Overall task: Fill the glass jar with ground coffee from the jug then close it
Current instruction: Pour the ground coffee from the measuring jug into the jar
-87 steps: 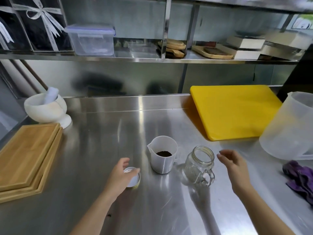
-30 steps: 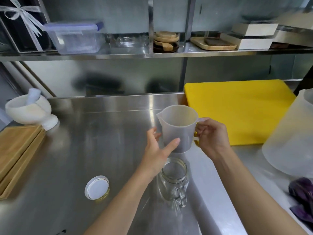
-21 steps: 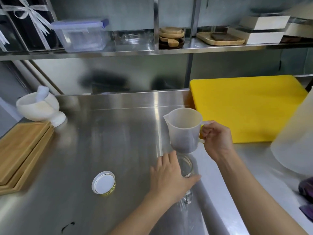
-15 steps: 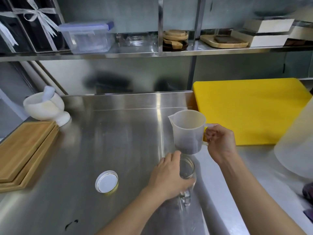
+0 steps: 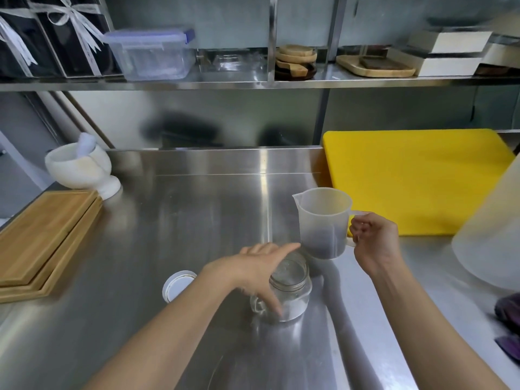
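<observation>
A clear glass jar (image 5: pixel 289 288) with a side handle stands open on the steel counter (image 5: pixel 180 220). My left hand (image 5: pixel 253 268) grips the jar's left side, fingers over its rim and thumb down by the handle. The translucent plastic jug (image 5: pixel 323 220) is held upright just above and to the right of the jar, dark ground coffee showing in its bottom. My right hand (image 5: pixel 374 240) is closed on the jug's handle. The jar's white lid (image 5: pixel 177 285) lies on the counter to the left, partly hidden by my left forearm.
A yellow cutting board (image 5: pixel 416 178) lies at the back right, with a large translucent container (image 5: pixel 492 229) beside it. Purple cloth (image 5: pixel 509 308) sits at the right edge. Wooden boards (image 5: pixel 42 235) and a white mortar with pestle (image 5: pixel 81 167) are at the left. A shelf runs overhead.
My right hand lifted the jug off the counter and holds it over the jar. My left hand left the lid, steadied the jug, then dropped onto the jar and grasped it.
</observation>
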The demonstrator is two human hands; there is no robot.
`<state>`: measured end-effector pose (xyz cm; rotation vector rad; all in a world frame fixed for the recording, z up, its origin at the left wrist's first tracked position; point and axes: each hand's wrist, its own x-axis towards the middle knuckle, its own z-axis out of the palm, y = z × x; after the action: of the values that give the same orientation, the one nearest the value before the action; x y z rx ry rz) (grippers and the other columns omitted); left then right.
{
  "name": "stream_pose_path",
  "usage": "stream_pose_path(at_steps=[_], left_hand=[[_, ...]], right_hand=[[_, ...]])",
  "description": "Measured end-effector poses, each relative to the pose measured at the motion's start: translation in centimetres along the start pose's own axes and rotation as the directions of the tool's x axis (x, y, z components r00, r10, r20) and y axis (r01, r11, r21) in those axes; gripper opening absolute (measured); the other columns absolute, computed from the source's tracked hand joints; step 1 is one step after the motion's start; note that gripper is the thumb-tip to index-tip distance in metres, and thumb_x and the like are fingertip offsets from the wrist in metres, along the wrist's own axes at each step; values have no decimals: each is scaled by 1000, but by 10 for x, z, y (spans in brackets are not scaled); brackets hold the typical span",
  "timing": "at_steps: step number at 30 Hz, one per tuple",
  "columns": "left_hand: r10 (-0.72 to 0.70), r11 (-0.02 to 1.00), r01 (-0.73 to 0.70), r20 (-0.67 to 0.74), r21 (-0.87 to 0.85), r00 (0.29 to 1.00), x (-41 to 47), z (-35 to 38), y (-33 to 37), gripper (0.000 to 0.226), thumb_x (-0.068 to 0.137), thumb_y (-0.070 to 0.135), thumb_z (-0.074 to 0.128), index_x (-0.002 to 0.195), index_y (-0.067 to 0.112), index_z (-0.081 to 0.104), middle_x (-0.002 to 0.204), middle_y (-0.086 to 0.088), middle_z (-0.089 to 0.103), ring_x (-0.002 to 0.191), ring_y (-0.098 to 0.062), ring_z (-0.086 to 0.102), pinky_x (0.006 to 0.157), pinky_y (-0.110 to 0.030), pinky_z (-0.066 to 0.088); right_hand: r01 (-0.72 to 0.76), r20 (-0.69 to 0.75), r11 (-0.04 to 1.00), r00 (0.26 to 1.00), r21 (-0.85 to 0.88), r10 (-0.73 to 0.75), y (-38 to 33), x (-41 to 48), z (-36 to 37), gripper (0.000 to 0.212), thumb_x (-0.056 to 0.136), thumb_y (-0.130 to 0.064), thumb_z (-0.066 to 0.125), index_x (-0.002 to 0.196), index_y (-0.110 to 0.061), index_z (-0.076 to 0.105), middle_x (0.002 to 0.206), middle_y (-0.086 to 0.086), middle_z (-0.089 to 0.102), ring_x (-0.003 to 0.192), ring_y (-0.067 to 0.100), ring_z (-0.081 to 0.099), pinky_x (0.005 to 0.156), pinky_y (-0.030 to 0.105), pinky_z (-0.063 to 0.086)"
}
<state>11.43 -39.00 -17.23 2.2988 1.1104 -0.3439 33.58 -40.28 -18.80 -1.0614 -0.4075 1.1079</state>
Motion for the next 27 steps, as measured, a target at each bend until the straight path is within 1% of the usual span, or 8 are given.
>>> stream_pose_path(at_steps=[4,8,10,14,18,22,24,27], left_hand=[[-67,986,28,-238,-163,969,-7,22,7,104,61,67,64,140,37,5,152,8,17,140,-16,15,115,-41,17],[-108,972,13,-396,-235,912,-8,38,15,88,65,63,64,134,26,24,141,6,38,127,-18,35,106,-34,29],[-106,952,-19,-387,-304,916,-8,37,14,78,66,57,67,127,28,30,133,8,44,119,-17,42,100,-32,34],[-59,921,-60,-292,-384,955,-6,32,5,76,60,54,72,122,35,32,132,12,45,120,-13,44,99,-38,42],[-52,895,-69,-257,-440,965,-6,30,4,80,60,50,76,124,37,31,133,12,42,119,-12,42,84,-35,50],[-54,879,-69,-244,-472,968,-11,32,0,86,59,51,77,128,43,26,133,13,38,119,-12,39,90,-36,49],[-40,867,-106,-279,-487,959,-14,32,-2,80,62,49,76,127,41,30,129,14,41,113,-7,42,89,-25,43],[-27,834,-147,-306,-531,952,-15,33,-5,67,66,46,75,121,38,38,122,15,47,109,-4,46,86,-21,42]], right_hand=[[13,-28,1000,999,-22,-14,3,1,-10,23,78,-1,40,59,-13,41,42,-7,38,43,10,30,55,27,22],[11,-49,1000,999,-11,-11,13,-1,-19,21,76,-1,43,59,-13,40,43,-6,38,44,11,32,55,25,23],[-3,-52,1000,999,-1,3,16,-4,-22,21,76,0,44,60,-14,40,43,-6,38,44,10,33,54,25,24],[14,-51,1000,999,9,-13,17,-9,-27,23,77,1,43,60,-14,40,43,-6,38,46,11,34,53,24,24],[81,15,997,997,3,-81,9,-17,-31,28,80,3,41,59,-13,47,45,-7,42,52,12,34,56,24,25],[208,136,968,972,-142,-189,-4,-25,-31,28,88,0,47,64,-14,53,50,-11,50,58,11,35,63,25,26],[272,167,946,955,-173,-244,-11,-29,-30,32,86,-2,51,61,-19,59,53,-13,55,61,10,38,66,24,27],[339,187,929,932,-149,-310,-20,-35,-23,24,76,-22,66,52,-23,64,54,-15,57,59,5,45,67,23,30]])
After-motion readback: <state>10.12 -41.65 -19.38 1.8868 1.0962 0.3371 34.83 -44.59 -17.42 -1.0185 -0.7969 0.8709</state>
